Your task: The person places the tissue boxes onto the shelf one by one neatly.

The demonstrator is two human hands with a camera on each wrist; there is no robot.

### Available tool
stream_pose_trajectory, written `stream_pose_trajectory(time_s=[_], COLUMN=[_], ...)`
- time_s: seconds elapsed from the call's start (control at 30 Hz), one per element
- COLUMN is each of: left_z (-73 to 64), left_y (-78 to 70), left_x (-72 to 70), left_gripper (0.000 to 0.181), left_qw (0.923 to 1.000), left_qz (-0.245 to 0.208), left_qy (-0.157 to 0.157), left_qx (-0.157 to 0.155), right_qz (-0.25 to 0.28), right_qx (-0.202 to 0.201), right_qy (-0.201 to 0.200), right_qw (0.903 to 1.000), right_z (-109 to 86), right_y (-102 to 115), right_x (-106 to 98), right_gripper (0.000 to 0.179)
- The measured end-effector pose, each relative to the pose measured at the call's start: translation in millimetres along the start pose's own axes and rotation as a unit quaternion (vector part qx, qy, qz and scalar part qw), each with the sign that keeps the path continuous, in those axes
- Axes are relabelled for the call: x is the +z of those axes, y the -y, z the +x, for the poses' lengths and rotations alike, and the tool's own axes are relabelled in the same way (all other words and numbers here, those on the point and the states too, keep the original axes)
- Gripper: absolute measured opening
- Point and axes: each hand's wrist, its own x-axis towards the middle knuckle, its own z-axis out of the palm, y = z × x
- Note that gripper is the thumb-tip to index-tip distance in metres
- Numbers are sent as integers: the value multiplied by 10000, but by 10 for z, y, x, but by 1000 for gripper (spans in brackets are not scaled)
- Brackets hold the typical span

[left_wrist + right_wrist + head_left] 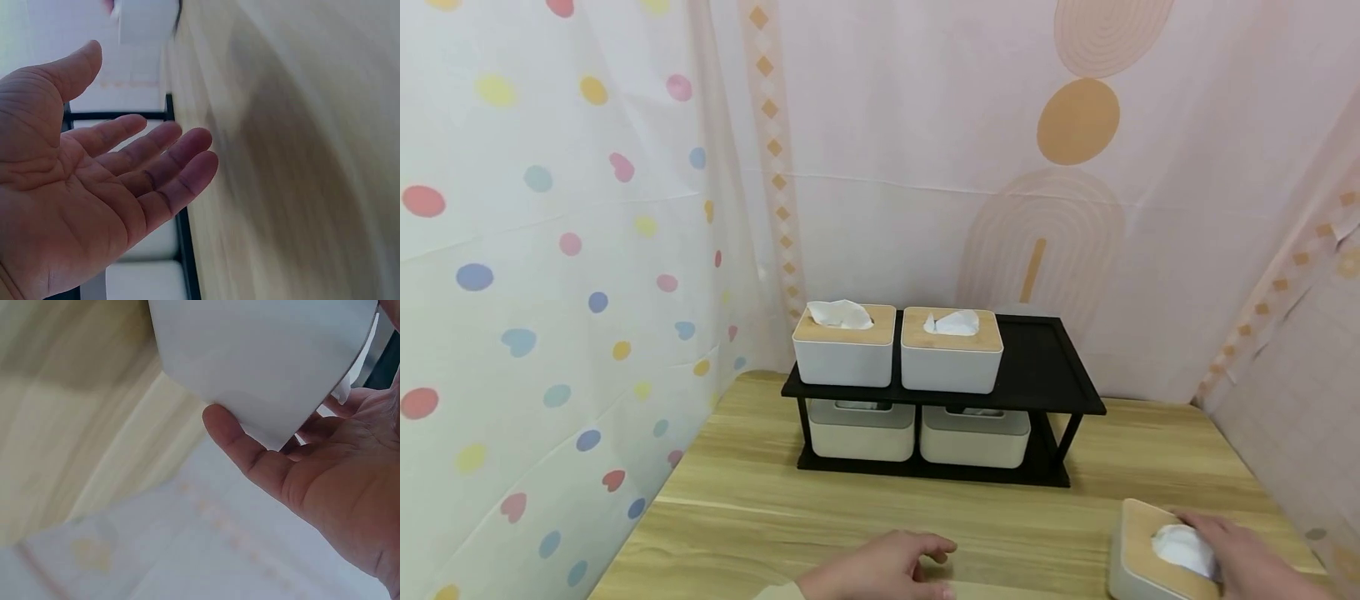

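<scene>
At the lower right of the head view my right hand (1247,554) grips a tissue box (1138,542) with a white body and a light wooden lid. White tissue (1183,548) pokes out of the lid's slot beside the fingers. Seen from the right wrist, one finger of the hand (331,465) lies along the box's white side (262,362); whether the box touches the table cannot be told. My left hand (887,571) hovers near the table's front middle, holding nothing. Its palm (81,206) and loosely extended fingers show in the left wrist view.
A black two-tier rack (1037,358) stands at the back of the wooden table (737,517). On its upper shelf are two wood-lidded tissue boxes, left (844,362) and right (951,371); below sit two grey-lidded ones, left (861,437) and right (973,442). Patterned curtains (887,125) surround the table.
</scene>
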Motion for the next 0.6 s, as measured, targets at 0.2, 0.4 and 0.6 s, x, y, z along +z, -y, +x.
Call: stream_pose_trajectory(time_s=[0.2, 0.4, 0.6], left_z=[148, 271, 284], left_y=[-114, -190, -174], left_x=[183, 290, 362], left_gripper=[55, 69, 78], left_qw=[9995, 9949, 9891], left_qz=[-221, -552, -912], left_qy=[-215, -683, -1135], left_qx=[-92, -489, -217], right_qz=[201, 1072, 1562], right_qx=[-577, -41, -251], right_qy=[-298, 719, 716], right_qw=[9977, 9916, 9848], right_z=[339, 665, 770], right_y=[654, 1211, 1346], right_x=[109, 56, 82], right_gripper=[106, 115, 115])
